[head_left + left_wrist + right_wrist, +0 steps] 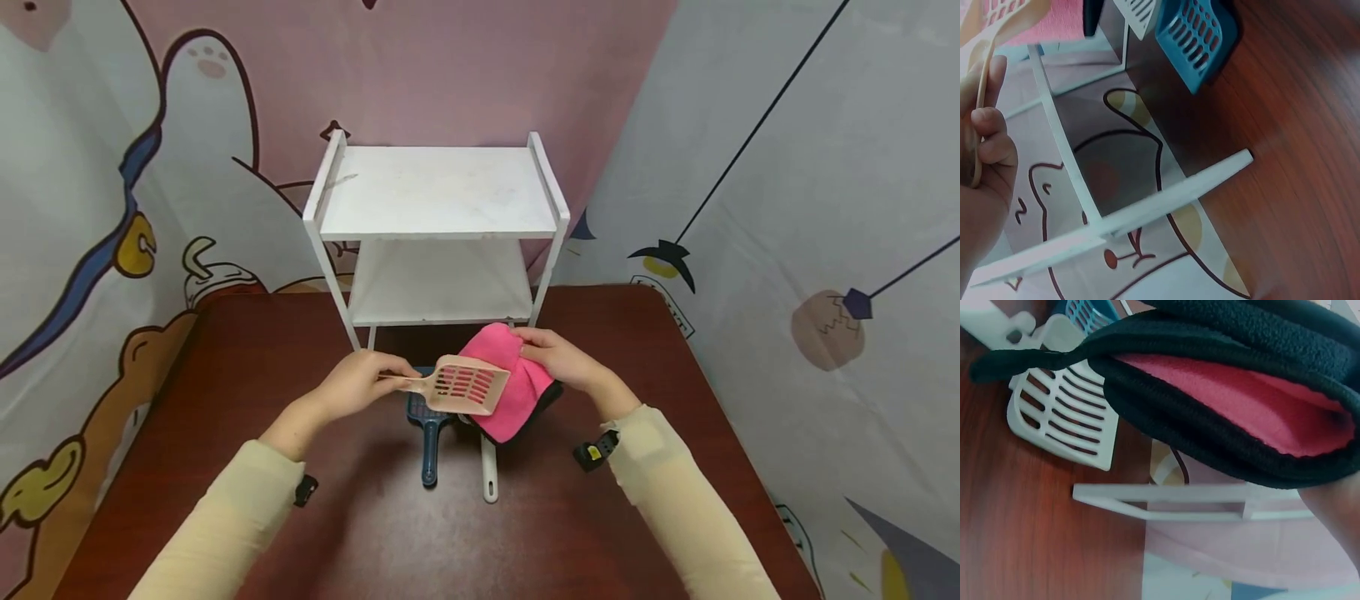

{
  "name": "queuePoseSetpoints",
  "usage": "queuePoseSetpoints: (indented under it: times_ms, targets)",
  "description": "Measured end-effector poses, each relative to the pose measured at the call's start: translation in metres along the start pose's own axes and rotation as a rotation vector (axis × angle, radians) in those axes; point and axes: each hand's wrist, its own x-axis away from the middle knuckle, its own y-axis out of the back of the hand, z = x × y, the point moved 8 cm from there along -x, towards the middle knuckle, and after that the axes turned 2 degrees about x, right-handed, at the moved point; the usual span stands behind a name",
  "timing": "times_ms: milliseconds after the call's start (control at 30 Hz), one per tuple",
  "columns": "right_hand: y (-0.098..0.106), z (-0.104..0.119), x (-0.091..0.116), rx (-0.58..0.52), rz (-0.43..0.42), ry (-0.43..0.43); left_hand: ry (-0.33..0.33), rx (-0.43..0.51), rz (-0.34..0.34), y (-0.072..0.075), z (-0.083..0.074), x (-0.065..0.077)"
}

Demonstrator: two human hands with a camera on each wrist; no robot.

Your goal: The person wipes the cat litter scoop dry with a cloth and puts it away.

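Note:
My left hand [366,385] grips the thin handle of a beige slotted litter scoop [491,392]; in the left wrist view its fingers [996,149] curl round that handle. A pink cloth with black edging [534,385] is in my right hand [561,360], held at its upper right side. The scoop's head lies in front of the cloth in the head view; whether they touch I cannot tell. In the right wrist view the folded cloth [1222,400] hides the right fingers. Below on the table lie a blue litter scoop [430,454] and a white one [489,479], partly covered from view.
A white two-tier shelf [442,192] stands at the back of the dark reddish-brown table [262,358], just beyond both hands. Its legs [1147,206] rise close by the left hand. Walls with cartoon prints [750,208] enclose the table at the back and sides.

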Motion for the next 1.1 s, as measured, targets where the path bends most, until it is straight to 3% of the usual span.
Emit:
queuePoseSetpoints:
  times_ms: [233, 367, 767, 1100]
  targets:
    - [0.025, -0.002, 0.016, 0.063, -0.084, 0.012, 0.055, -0.015, -0.077, 0.020, 0.015, 0.011]
    - [0.038, -0.011, 0.024, 0.069, -0.114, -0.008, 0.074, 0.002, -0.077, 0.027, 0.018, 0.016]
    - [0.059, -0.029, 0.043, 0.124, -0.175, -0.035, 0.099, 0.053, -0.088, 0.051, 0.006, 0.013]
    - [0.067, -0.032, 0.053, 0.123, -0.184, -0.055, 0.097, 0.059, -0.203, 0.085, -0.009, 0.008]
